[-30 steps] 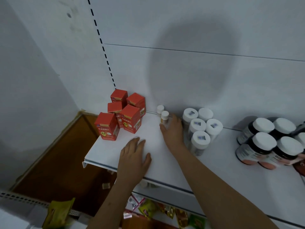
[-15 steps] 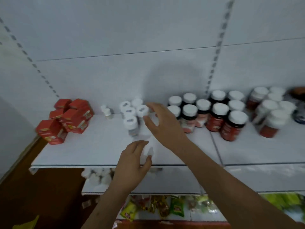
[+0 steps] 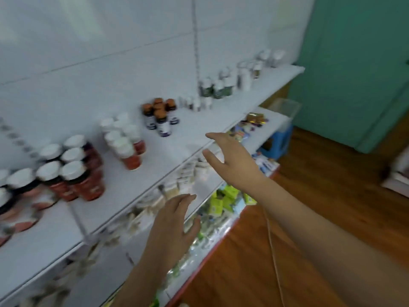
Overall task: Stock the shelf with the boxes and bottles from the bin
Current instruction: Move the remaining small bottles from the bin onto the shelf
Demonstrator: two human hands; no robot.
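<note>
Both hands (image 3: 230, 160) have lifted empty off the shelf (image 3: 177, 149).

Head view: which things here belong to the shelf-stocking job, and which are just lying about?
Job:
top shelf
white-capped red bottles
orange-capped bottles
clear bin
left hand, empty
right hand, empty

Lying about:
blue stool
green door
green packets on a lower shelf

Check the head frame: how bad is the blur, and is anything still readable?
Head view: heavy motion blur throughout, worst at lower left, where the red-labelled bottles smear. The orange-capped bottles keep their outlines, but labels are unreadable. Both hands, left hand and right hand, are soft-edged, open, holding nothing. Lighting is flat, without glare.
</note>
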